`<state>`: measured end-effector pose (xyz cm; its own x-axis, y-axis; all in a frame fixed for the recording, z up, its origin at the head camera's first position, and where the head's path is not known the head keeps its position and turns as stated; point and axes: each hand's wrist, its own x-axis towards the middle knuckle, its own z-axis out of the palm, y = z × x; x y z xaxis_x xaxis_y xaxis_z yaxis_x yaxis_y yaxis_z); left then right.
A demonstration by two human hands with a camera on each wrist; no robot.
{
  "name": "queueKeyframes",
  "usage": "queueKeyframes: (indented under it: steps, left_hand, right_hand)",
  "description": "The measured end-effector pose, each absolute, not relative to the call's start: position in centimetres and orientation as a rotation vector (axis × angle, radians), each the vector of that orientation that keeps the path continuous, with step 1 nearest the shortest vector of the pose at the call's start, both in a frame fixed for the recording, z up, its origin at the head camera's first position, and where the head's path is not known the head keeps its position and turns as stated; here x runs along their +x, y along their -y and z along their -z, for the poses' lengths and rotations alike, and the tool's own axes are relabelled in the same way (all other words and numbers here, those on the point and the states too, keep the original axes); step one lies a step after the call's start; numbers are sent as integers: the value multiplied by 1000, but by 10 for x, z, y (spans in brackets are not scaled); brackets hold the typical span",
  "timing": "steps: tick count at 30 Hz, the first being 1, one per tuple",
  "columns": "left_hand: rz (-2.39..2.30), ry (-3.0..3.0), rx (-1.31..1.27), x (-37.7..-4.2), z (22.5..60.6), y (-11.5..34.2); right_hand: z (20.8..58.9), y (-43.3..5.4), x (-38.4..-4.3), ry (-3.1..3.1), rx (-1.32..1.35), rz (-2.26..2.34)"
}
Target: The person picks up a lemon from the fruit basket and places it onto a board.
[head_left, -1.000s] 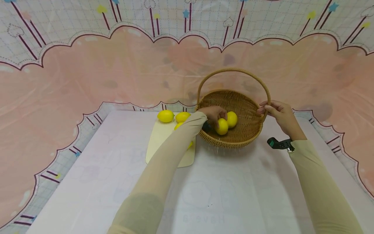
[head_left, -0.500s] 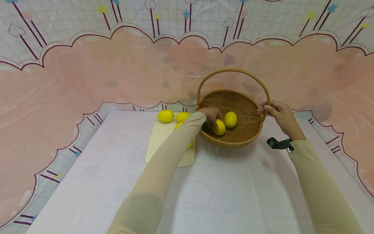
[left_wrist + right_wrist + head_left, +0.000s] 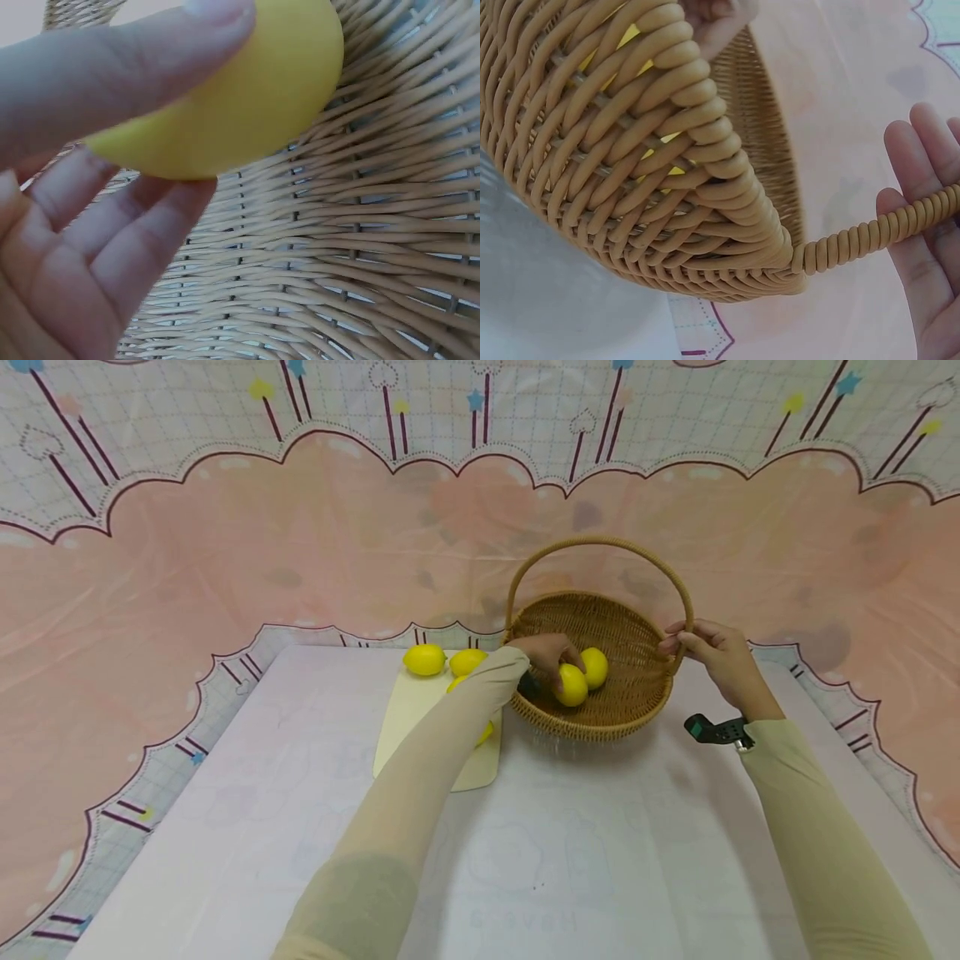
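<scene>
A wicker basket (image 3: pixel 630 693) with a tall arched handle (image 3: pixel 600 541) is tilted so its inside faces me. My left hand (image 3: pixel 546 656) reaches in over its left side and holds a lemon (image 3: pixel 572 685); in the left wrist view the thumb lies across this lemon (image 3: pixel 247 112), with fingers below. Right beside it in the basket is another lemon (image 3: pixel 596 668). My right hand (image 3: pixel 716 656) grips the lower right end of the handle, which crosses its fingers in the right wrist view.
Left of the basket lies a cream cutting board (image 3: pixel 405 727). Several lemons (image 3: pixel 424 660) are on or by it, some partly covered by my left sleeve (image 3: pixel 420 793). A patterned cloth backdrop (image 3: pixel 337 543) rises behind the white table (image 3: pixel 262 827).
The lemon in my left hand shifted slightly left, then back right against the other lemon, which also moved a little. My right hand and the basket stayed put.
</scene>
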<state>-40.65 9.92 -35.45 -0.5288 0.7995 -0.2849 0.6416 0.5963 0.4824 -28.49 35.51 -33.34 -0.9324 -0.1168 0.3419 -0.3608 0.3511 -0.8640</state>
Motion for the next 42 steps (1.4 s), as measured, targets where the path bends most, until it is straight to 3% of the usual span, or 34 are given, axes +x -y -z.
queueKeyframes:
  steps: [20, 42]
  left_hand:
    - [-769, -2346, 1132, -403, 354, -118]
    - [-382, -2352, 1106, -388, 360, -117]
  right_hand:
    - [335, -354, -281, 2402, 429, -1603]
    - [333, -356, -285, 2419, 493, -1574]
